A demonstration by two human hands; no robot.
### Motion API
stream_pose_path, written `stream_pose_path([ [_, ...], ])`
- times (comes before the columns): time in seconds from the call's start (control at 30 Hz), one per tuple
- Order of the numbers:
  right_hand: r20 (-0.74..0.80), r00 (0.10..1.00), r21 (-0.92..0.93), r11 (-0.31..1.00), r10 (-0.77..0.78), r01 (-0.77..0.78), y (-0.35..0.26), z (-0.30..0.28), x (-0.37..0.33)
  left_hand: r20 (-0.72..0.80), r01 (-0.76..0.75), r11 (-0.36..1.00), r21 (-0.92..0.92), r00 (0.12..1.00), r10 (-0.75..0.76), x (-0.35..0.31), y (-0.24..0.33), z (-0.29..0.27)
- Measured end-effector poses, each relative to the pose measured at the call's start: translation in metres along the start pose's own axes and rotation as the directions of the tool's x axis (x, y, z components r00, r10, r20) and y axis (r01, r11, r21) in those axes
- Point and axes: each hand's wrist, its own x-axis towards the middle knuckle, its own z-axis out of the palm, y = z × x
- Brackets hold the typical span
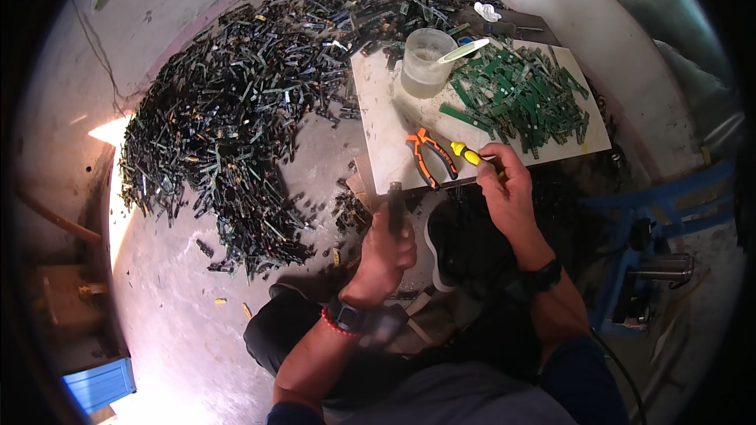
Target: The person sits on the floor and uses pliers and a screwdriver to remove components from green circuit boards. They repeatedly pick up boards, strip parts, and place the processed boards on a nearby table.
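Dark strip (395, 201), upright in the left hand (387, 244), near the worktop's (382, 142) near-left corner. Gripped by the lower part, with fingers curled round and the top end poking out above. Cannot tell whether touching the worktop's edge or just held in front of it. Too blurred and shadowed to make out any surface detail.

In the right hand (508, 193), a yellow-handled tool (466, 153), pinched between thumb and fingers and pointing forward-left over the worktop. Too much covered by the grip to tell its exact kind.

Probably light and stiff, to judge by the slim, straight shape. Possibly thin enough to snap or crack under hard bending; perhaps a little slick along smooth faces. Best taken near the lower end, as now, with thumb and fingers against opposite long sides, leaving the top free. Better not squeezed hard at mid-length.

On the worktop, orange-and-black pliers (423, 142) with handles spread, a heap of green strips (520, 94), and a translucent cup (425, 67). Beyond and to the left, a broad pile of dark pieces (236, 110) across the floor (181, 299).
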Motion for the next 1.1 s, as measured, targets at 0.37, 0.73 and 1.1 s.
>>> stream_pose_path([
  [0.37,-0.088,0.996,0.352,0.934,-0.021,0.051,-0.049,0.002,0.006,0.075,0.04,0.998,-0.053,0.997,-0.036,0.012,0.007,0.005],
  [0.73,-0.086,0.905,-0.047,0.909,-0.416,0.414,-0.069,0.01,0.011,0.018,0.108,0.99,-0.094,0.994,-0.107,0.017,0.013,0.01],
  [1.1,-0.13,0.93,-0.023,0.939,-0.344,0.344,-0.046,0.011,0.021,0.091,0.125,0.988,-0.088,0.989,-0.117,0.024,0.012,0.01],
])
